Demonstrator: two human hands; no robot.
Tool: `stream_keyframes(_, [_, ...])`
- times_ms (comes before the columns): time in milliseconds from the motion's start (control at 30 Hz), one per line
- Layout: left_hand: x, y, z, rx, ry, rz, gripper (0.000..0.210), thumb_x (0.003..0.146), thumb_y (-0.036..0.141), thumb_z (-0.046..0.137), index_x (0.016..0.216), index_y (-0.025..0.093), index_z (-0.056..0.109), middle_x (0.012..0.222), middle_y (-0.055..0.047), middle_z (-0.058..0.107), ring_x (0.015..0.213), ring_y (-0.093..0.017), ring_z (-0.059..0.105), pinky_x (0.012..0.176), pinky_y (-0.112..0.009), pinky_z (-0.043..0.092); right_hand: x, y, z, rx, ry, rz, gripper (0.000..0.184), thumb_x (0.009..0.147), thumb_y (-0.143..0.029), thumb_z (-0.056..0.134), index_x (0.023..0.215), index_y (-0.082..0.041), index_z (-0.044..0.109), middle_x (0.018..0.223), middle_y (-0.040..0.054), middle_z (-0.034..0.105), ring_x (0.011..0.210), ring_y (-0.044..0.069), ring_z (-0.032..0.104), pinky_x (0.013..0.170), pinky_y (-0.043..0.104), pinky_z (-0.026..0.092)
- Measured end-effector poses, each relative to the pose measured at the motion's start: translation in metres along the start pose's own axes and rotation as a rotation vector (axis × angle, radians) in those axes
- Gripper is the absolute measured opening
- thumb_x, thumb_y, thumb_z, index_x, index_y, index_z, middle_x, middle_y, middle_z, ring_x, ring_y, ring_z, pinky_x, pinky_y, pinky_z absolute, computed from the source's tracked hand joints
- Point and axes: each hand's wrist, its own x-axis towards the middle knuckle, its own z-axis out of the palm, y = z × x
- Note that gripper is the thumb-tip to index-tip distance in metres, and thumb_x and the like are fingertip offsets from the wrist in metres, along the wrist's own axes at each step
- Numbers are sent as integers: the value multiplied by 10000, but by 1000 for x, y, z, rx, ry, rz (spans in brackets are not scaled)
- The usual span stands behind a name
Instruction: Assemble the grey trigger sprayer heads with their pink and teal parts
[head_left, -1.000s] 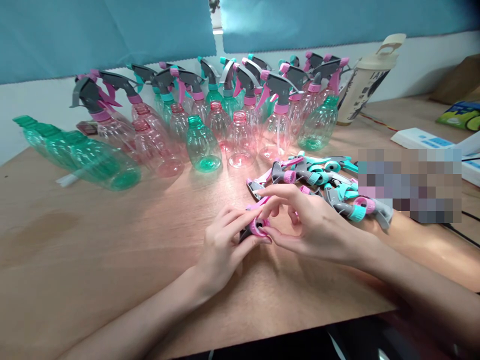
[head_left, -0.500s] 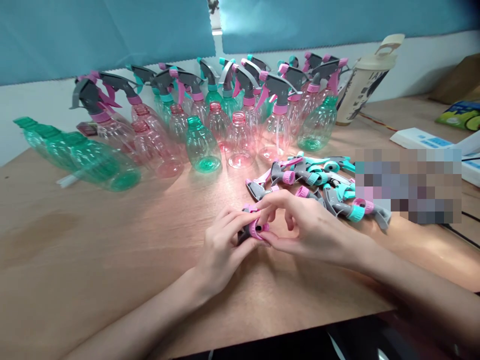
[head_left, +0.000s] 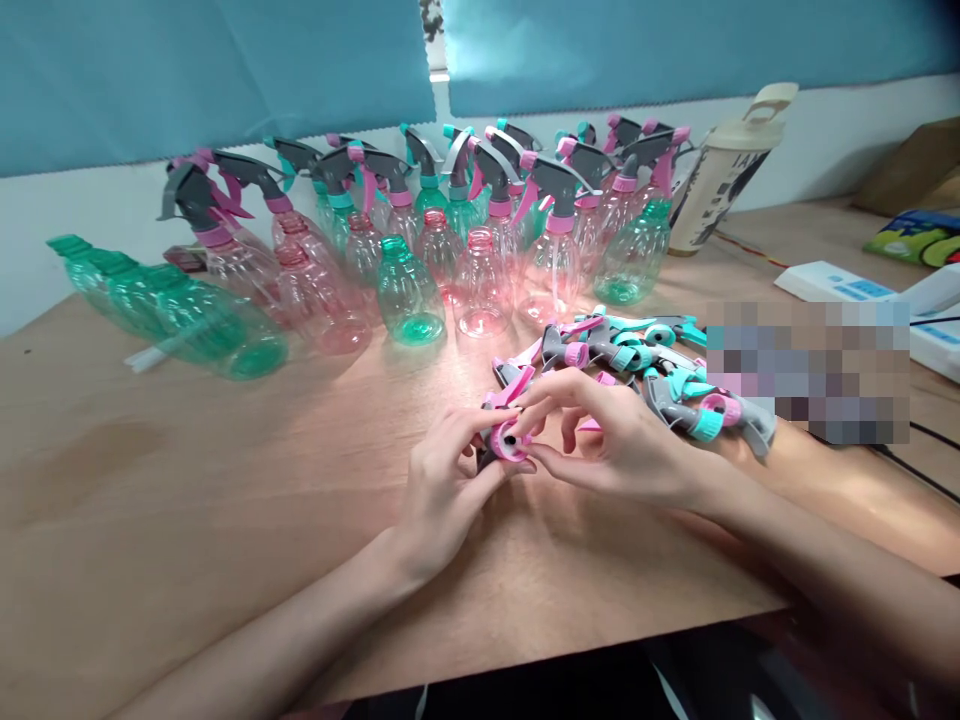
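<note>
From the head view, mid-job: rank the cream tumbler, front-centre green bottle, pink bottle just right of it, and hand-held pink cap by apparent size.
Largest to smallest:
1. Cream tumbler
2. Green bottle and pink bottle: too alike to rank
3. Pink cap

Between the hands, the sprayer (head_left: 487, 459) is turned from its pose half a second ago: its pink collar (head_left: 505, 446) sits slightly higher in the centre of the frame, the mouth facing the viewer more squarely. The pink trigger (head_left: 514, 388), mostly hidden then, now sticks up above the left hand (head_left: 446, 485), covering part of a grey head (head_left: 501, 374) behind. The right hand (head_left: 626, 440) is a little higher too. The view itself shifts: the green bottles (head_left: 251, 350) at left slide rightward, while the tumbler (head_left: 724, 180), upper right, sits lower and further left.
</note>
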Motion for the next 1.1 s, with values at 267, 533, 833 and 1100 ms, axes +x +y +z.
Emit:
stream_keyframes(267, [-2, 0, 0, 12, -14, 35, 166, 822, 156, 670, 976, 202, 630, 877, -4, 638, 741, -129, 527, 658, -242, 433, 2, -1, 4, -129, 1, -17, 267, 807, -155, 670, 1046, -171, 551, 836, 2, 679, 690, 96, 616, 544, 198, 463])
stream_keyframes(533, [-4, 1, 2, -9, 14, -39, 218, 828, 183, 672, 1040, 197, 622, 794, 20, 621, 640, -97, 504, 602, -209, 421, 1, -3, 9, 35, 112, 73, 120, 819, -183, 674, 893, -170, 582, 781, 1, 682, 609, 80, 616, 466, 167, 447])
stream_keyframes(833, [-4, 3, 1, -26, -7, 69, 169, 837, 209, 667, 999, 207, 617, 838, 12, 636, 669, -100, 553, 617, -210, 446, 20, -23, -21, -128, -231, 135, 223, 805, -133, 664, 987, -193, 551, 797, -39, 679, 647, 73, 603, 539, 170, 436])
stream_keyframes(1100, [-6, 0, -1, -13, 17, 38, 144, 815, 166, 678, 943, 208, 628, 797, 28, 618, 666, -107, 536, 622, -220, 435, 18, -31, -5, -312, -191, 101, 121, 826, -147, 642, 908, -185, 562, 789, -26, 638, 655, 90, 558, 550, 206, 400])
